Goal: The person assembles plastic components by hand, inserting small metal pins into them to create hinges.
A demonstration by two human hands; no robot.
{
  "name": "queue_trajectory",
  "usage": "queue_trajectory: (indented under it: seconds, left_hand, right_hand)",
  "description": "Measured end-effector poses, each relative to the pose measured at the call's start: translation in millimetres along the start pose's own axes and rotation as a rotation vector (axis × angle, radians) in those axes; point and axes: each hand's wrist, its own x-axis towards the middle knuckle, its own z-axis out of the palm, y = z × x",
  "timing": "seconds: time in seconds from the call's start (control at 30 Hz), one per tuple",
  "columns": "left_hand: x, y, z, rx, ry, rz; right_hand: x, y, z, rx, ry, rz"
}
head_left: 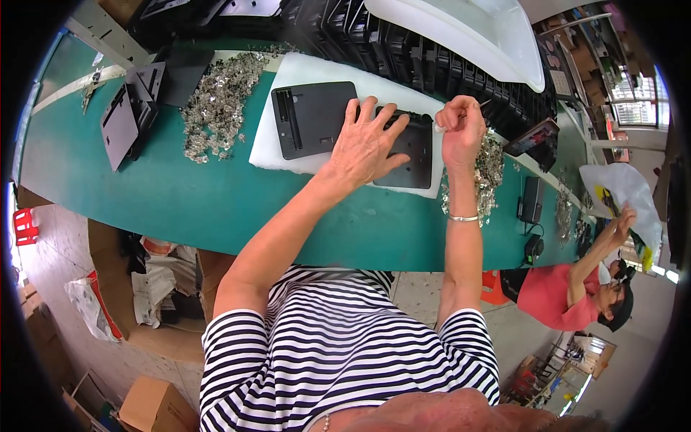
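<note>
Two dark flat plastic panels lie side by side on a white foam sheet (268,147): the left panel (313,119) has a long slot along one side, and the right panel (414,155) is partly covered. My left hand (366,147) rests with spread fingers across the inner edges of both, holding nothing. At the right panel's far right corner, my right hand (463,129) is raised with its fingers pinched together. A small whitish bit shows at its fingertips, too small to name.
Piles of small silvery metal pieces lie left (223,101) and right (489,169) of the foam on the green table (144,187). Black trays (403,54) and a white bin (468,32) stand behind. Dark panels (129,119) lean at left. Another person (568,299) works at right.
</note>
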Motion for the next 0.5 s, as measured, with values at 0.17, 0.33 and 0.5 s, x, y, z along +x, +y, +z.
queue_trajectory:
  seconds: [0.17, 0.33, 0.5]
  left_hand:
    - [-1, -2, 1, 0.001, -0.033, -0.002]
    - [0, -3, 1, -0.028, -0.039, -0.001]
    - [0, -3, 1, -0.037, -0.039, -0.002]
  right_hand:
    - [6, 7, 2, -0.159, -0.058, -0.048]
    - [2, 14, -2, -0.220, -0.093, -0.027]
    - [0, 16, -4, -0.337, -0.085, -0.046]
